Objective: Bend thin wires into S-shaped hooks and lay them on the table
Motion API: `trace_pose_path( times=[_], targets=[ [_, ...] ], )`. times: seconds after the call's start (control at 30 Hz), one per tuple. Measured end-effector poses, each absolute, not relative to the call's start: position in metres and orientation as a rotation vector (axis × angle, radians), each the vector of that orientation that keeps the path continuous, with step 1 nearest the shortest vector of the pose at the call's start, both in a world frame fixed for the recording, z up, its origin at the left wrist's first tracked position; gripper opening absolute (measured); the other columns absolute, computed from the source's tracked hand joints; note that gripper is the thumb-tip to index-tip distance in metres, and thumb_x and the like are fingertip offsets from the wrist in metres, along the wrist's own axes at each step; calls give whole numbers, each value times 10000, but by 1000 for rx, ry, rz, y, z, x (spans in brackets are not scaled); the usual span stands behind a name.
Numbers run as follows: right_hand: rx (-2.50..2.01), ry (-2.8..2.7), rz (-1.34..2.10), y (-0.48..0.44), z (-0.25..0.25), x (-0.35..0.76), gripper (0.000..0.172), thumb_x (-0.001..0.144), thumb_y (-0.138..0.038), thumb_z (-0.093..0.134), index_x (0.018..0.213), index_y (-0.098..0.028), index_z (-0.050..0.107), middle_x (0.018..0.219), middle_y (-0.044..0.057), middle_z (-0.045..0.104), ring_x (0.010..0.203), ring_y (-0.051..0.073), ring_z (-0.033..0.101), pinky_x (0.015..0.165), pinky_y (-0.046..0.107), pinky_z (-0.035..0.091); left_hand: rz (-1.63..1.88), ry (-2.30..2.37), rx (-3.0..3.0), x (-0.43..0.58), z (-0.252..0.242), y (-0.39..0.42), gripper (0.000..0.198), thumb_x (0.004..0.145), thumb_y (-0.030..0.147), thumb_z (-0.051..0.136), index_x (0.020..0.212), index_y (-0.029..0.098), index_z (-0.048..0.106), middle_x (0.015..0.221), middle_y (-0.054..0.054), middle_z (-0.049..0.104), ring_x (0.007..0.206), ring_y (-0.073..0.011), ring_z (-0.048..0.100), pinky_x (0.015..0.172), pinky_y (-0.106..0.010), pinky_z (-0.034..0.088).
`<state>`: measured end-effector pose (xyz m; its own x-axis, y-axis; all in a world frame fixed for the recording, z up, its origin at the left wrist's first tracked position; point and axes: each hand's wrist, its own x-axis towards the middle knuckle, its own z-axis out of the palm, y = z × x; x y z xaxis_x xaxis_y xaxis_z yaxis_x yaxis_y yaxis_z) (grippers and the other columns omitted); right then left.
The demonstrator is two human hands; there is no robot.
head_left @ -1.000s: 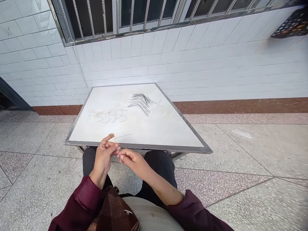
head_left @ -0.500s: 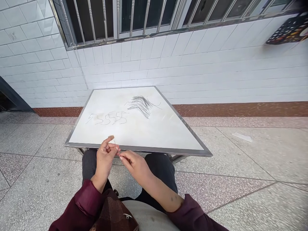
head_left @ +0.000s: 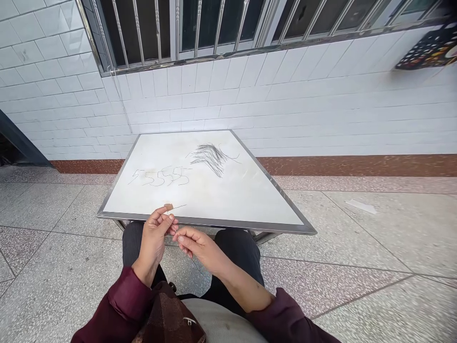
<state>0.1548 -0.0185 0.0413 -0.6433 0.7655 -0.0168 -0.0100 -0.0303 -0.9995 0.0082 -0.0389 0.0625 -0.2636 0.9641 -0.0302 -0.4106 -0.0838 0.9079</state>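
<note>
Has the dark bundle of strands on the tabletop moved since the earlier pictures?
No; judged against the grey table rim, the dark bundle lies in the same place.

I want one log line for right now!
left hand: pinches thin strand | right hand: pinches close beside left hand | table: strand pile, bent strands

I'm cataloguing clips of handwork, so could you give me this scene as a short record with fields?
Left hand: pinching a thin dark strand, one end jutting out over the table
Right hand: fingertips pinched at the strand, close beside the left hand's
Work surface: the white table with a grey rim
Table, far part: pile of dark strands
Table, left part: row of bent strands
Strand material: cannot tell
Behind table: white tiled wall, barred window
Floor: speckled, pale strip to the right
</note>
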Motion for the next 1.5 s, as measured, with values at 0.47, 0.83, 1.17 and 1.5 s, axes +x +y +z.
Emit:
trace_pose_path(
  times=[0.47, 0.83, 1.17, 1.5],
  targets=[
    [-929, -1964, 1006, -26, 36, 152, 136, 919, -304, 506, 995, -242, 599, 776, 2, 605, 649, 137, 545, 617, 262, 441, 1599, 1291, 918, 4, 58, -40, 319, 822, 435, 652, 989, 170, 708, 684, -18, 675, 597, -112, 608, 541, -201, 477],
    [-818, -2264, 603, -21, 39, 160, 250, 994, -292, 411, 1007, -232, 653, 909, 60, 651, 843, 180, 633, 742, 296, 495, 1539, 1399, 1006, 3, 59, -40, 332, 835, 442, 633, 994, 163, 718, 637, -11, 660, 528, -100, 563, 533, -203, 462],
    [-607, -2554, 458, -4, 48, 173, 261, 952, -160, 406, 921, -246, 651, 804, 7, 566, 696, 138, 517, 597, 241, 369, 1312, 1443, 1147, 4, 63, -35, 321, 807, 439, 654, 951, 170, 753, 541, -4, 615, 426, -113, 525, 447, -225, 443],
    [-526, -2572, 436, 4, 57, 189, 203, 964, -142, 425, 953, -197, 620, 830, 7, 548, 720, 122, 500, 602, 225, 369, 1250, 1356, 1246, 8, 58, -40, 512, 861, 411, 580, 1301, 151, 593, 719, -26, 639, 628, -138, 577, 624, -264, 506]
  ],
)
